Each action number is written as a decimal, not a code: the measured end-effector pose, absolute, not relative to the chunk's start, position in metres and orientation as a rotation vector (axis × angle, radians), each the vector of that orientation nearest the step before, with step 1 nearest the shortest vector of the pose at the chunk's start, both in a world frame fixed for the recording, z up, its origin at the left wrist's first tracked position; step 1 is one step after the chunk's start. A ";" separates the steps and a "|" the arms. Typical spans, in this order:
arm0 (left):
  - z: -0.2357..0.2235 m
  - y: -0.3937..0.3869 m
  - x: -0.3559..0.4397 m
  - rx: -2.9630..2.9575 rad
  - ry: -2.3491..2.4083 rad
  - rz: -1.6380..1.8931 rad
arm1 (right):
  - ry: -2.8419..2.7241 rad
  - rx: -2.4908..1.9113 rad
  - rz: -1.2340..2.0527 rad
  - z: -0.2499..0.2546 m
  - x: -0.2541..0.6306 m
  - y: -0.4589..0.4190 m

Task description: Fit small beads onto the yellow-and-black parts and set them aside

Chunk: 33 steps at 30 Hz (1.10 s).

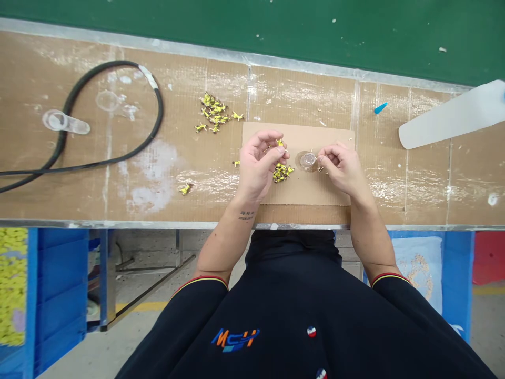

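Both arms (225, 239) are held out in front. The left hand (258, 166) is held in a pinch. The right hand (342, 167) is curled and turned inward.

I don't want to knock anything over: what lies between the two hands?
In the head view, a small round clear container sits on cardboard between them, nearer the right hand; yellow figures lie beside the left hand.

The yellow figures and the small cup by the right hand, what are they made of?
Yellow figures: probably painted plastic, judging by bright colour with dark patches; finish unclear. Small cup: likely clear plastic, possibly glass; glossy, see-through walls.
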<state>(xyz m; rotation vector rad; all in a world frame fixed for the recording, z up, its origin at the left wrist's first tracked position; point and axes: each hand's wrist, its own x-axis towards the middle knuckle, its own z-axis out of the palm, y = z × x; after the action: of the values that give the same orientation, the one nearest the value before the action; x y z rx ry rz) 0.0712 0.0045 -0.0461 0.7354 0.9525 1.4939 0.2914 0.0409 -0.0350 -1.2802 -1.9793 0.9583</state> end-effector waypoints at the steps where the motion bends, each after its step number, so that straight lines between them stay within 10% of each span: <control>1: -0.046 0.005 0.071 0.736 0.958 1.491 | -1.976 -1.281 0.954 -0.035 0.291 0.041; 33: -0.048 0.003 0.072 0.770 0.965 1.457 | -1.964 -1.316 0.922 -0.038 0.289 0.042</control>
<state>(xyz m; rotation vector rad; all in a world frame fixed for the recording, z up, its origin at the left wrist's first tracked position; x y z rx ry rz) 0.0723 0.0034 -0.0478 0.7701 0.9650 1.4573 0.2891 0.0417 -0.0382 -1.3159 -1.9644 0.9216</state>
